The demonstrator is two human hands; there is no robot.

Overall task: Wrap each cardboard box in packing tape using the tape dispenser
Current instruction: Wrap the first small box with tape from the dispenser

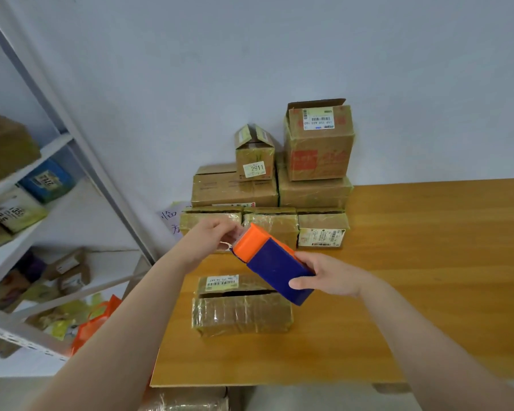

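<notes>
Two grips meet at the tape dispenser (276, 269), held tilted in the air just above the cardboard box (241, 317) that lies on the worktop (413, 262): the right grip (330, 275) curls round its blue body, while the left grip (212, 237) pinches at its orange end, where any strip of tape is too faint to make out. Behind, stacked boxes (318, 149) stand against the wall, the shelf (27, 179) at left is blurred, and another wrapped box (187, 400) is cut off by the bottom edge
</notes>
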